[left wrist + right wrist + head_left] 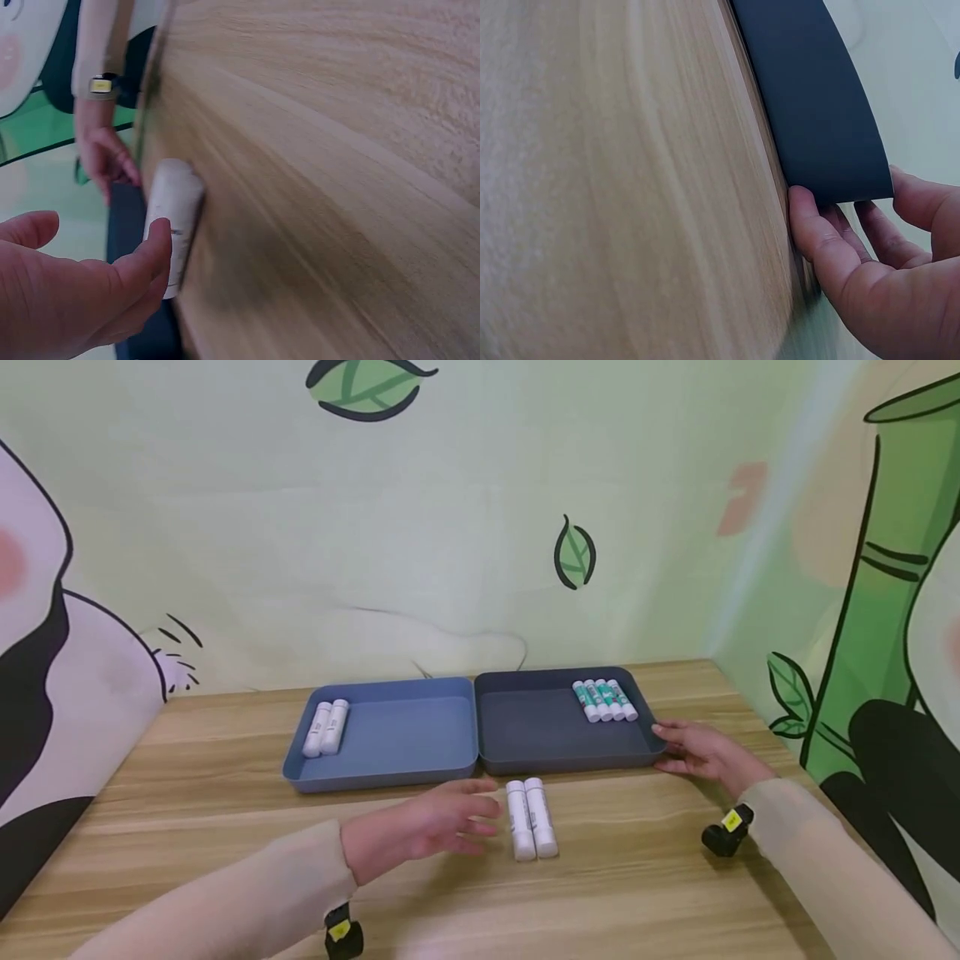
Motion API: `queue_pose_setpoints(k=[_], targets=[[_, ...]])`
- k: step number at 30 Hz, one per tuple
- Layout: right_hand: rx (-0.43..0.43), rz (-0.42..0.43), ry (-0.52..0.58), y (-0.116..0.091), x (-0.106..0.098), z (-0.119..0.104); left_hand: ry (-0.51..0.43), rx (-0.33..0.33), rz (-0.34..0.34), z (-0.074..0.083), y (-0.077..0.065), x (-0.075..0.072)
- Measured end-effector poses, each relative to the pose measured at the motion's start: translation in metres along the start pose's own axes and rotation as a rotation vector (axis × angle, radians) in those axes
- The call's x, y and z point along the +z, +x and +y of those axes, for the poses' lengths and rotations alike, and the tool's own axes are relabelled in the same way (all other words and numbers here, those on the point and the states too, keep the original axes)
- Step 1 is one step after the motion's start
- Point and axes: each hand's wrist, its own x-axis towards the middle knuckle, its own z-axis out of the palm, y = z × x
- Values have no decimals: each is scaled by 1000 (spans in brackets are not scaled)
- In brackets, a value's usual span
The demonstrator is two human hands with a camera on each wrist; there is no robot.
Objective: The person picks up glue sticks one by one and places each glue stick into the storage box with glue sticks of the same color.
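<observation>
My left hand (438, 818) hovers over the table with its fingers spread and nothing in them. Just to its right lie two white capped tubes (531, 818) that look like glue sticks, side by side. In the left wrist view, a white tube (174, 217) shows beyond the fingertips, partly covered by them. My right hand (701, 752) holds the near right corner of the dark grey tray (540, 764). In the right wrist view, the thumb is at the tray's rim and the fingers (821, 236) are low against its outer wall.
A blue tray (405, 775) adjoins the dark one on the left, with two white tubes (326, 727) at its left end. Several teal-and-white tubes (604, 700) lie in a row in the dark tray. Behind the wooden table (622, 877) stands a printed wall.
</observation>
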Motion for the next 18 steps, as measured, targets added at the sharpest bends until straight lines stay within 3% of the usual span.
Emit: queue_pose_setpoints(k=[11,18], targets=[[-5,-8,18,2,0,0,32,-47,99,-7,26,21],[6,11,28,1,-2,-1,46,-14,190,-13,38,32]])
